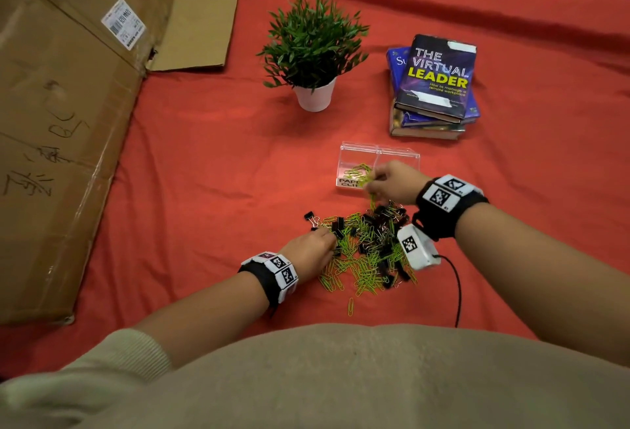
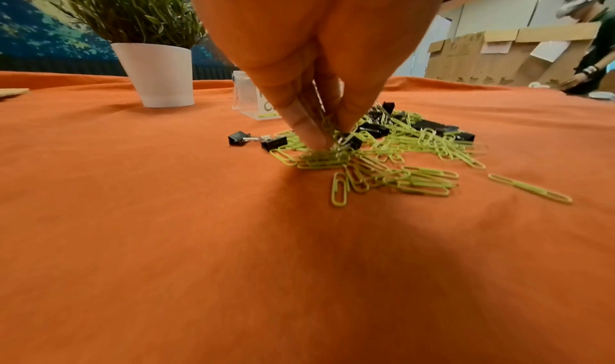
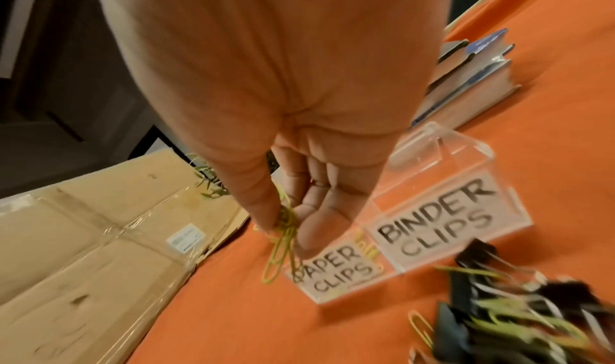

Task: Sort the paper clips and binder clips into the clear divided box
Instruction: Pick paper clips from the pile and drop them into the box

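Note:
A heap of yellow-green paper clips [image 1: 361,265] mixed with black binder clips [image 1: 381,220] lies on the red cloth. Behind it stands the clear divided box [image 1: 397,152]; its left cell, labelled PAPER CLIPS [image 3: 336,269], holds a few paper clips, and the right cell is labelled BINDER CLIPS [image 3: 435,217]. My right hand [image 1: 392,179] hovers at the box's front and pinches a small bunch of paper clips [image 3: 283,243] that dangle down. My left hand [image 1: 313,244] is down on the heap's left edge, its fingertips [image 2: 312,135] pinching paper clips [image 2: 324,156] there.
A potted plant [image 1: 313,53] in a white pot and a stack of books [image 1: 433,87] stand beyond the box. A large flattened cardboard box [image 1: 61,104] covers the left side. A black cable [image 1: 458,288] runs off the right wrist. Another person [image 2: 589,40] works far off.

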`<state>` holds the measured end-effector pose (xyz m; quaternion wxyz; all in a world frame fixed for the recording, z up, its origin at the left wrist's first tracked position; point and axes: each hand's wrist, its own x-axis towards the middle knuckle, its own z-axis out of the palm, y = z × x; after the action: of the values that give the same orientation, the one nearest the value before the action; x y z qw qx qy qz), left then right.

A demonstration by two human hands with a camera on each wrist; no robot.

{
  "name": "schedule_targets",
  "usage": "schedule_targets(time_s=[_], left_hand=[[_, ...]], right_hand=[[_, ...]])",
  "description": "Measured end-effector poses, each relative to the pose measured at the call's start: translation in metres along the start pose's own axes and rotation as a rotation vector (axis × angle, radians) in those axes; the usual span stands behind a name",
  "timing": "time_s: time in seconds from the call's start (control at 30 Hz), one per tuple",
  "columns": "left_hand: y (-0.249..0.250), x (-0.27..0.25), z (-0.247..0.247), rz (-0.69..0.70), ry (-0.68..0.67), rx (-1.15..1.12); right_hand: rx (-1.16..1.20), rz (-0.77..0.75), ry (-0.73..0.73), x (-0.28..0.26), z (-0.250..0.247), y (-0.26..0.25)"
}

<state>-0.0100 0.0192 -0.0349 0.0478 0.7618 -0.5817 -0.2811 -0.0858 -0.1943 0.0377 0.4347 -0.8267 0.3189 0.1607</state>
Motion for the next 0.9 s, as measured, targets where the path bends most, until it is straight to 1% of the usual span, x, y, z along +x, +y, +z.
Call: schedule_targets(time_s=[0.1,0.2,0.27,0.33,0.43,0.53,0.6,0.67,0.73,0.8,0.9], left_hand=[[-0.001,0.001,-0.009,-0.020,-0.004,-0.114],[0.001,0.007,-0.025,-0.089,0.041,-0.227],[0.001,0.015,-0.039,-0.144,0.079,-0.296],[0.002,0.027,-0.053,-0.186,0.114,-0.364],[0.004,0.050,-0.076,-0.210,0.183,-0.417],[0.004,0.076,-0.093,-0.205,0.255,-0.386],[0.005,0.095,-0.100,-0.201,0.277,-0.355],[0.006,0.109,-0.102,-0.211,0.270,-0.306],[0.008,0.119,-0.101,-0.214,0.240,-0.251],[0.010,0.123,-0.097,-0.214,0.218,-0.216],[0.012,0.118,-0.088,-0.212,0.198,-0.229]], right_hand=[[0.029,0.010,0.125,0.020,-0.009,-0.010],[-0.061,0.025,0.252,0.039,-0.004,-0.015],[-0.156,0.022,0.279,0.046,0.002,-0.017],[-0.221,0.005,0.270,0.047,0.006,-0.016],[-0.202,-0.027,0.306,0.040,0.008,-0.008],[-0.151,-0.049,0.348,0.023,0.012,0.005],[-0.143,-0.072,0.305,0.007,0.021,0.016],[-0.190,-0.107,0.191,-0.011,0.035,0.026],[-0.320,-0.150,0.070,-0.025,0.050,0.034],[-0.432,-0.185,-0.020,-0.036,0.066,0.041],[-0.516,-0.186,-0.071,-0.044,0.083,0.048]])
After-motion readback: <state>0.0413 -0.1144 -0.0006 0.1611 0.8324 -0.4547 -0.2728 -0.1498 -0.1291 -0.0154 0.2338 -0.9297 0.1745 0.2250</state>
